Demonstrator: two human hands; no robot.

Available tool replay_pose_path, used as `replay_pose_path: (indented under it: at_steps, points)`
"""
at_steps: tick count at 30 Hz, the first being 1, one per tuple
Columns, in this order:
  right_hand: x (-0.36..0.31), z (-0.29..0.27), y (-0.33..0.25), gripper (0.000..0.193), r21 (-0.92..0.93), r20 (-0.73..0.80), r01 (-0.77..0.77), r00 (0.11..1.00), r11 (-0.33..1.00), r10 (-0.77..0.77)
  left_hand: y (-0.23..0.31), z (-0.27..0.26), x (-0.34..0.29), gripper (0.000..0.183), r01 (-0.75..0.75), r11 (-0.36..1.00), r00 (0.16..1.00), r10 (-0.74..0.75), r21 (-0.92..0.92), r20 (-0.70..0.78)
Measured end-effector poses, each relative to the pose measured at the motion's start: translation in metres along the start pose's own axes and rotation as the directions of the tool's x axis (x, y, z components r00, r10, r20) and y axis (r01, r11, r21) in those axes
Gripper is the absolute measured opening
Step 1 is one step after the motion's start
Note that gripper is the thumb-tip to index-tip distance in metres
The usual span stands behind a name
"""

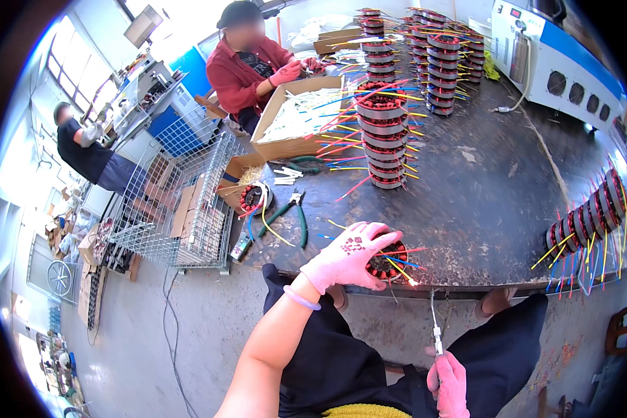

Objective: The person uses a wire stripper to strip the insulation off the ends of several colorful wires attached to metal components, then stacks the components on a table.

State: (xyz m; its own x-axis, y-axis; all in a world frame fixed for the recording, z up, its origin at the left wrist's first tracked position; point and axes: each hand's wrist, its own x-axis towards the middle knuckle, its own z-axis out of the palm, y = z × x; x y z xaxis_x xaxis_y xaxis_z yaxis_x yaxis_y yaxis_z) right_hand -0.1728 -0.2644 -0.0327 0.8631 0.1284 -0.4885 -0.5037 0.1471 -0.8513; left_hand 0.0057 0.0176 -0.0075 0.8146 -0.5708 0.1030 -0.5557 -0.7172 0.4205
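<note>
My left hand (352,258), in a pink glove, grips a motor stator (390,266) with dark red windings at the table's near edge. Yellow, red and blue wires stick out of it to the right, and a bright orange glow (412,282) shows at one wire end. Below the edge, my right hand (449,383), also gloved in pink, is closed round a slim torch-like tool (437,331). Its thin metal nozzle points up toward the table edge, close to the glowing wire. The fingers of my left hand hide part of the stator.
Stacked stators (384,143) stand mid-table, with a leaning row of stators (592,212) at right. Green-handled pliers (296,212) lie near a loose stator (253,198). Across the table, a co-worker (247,70) sits by a carton (296,143) of white pieces. A wire cage (181,202) stands left.
</note>
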Motion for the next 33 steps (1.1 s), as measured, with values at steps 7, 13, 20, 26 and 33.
replay_pose_path:
  at_steps: [7, 13, 20, 26, 33]
  points:
    - [-0.003, 0.004, -0.011, 0.034, -0.063, -0.029, -0.002, 1.0, 0.998, 0.0, 0.001, 0.002, 0.002, 0.097, 0.028, 0.999, 1.0, -0.028, 0.026, 0.004]
    - [-0.004, -0.005, -0.003, 0.033, -0.082, 0.009, 0.013, 1.0, 0.997, -0.013, 0.002, 0.004, 0.002, 0.097, 0.022, 0.999, 1.0, -0.021, 0.04, -0.023]
    - [-0.005, 0.001, -0.003, 0.031, -0.025, 0.012, 0.028, 1.0, 0.999, -0.028, 0.006, -0.001, 0.0, 0.099, 0.063, 0.995, 0.998, -0.063, 0.078, -0.003]
    - [-0.004, 0.0, -0.001, 0.038, -0.011, 0.012, 0.067, 0.998, 0.998, -0.067, 0.005, 0.0, 0.002, 0.098, 0.063, 0.993, 0.998, -0.063, 0.098, -0.003]
    - [-0.008, 0.002, -0.005, 0.041, -0.086, -0.035, 0.097, 0.994, 0.992, -0.101, 0.005, 0.002, 0.0, 0.096, 0.052, 0.996, 0.999, -0.052, 0.079, -0.001]
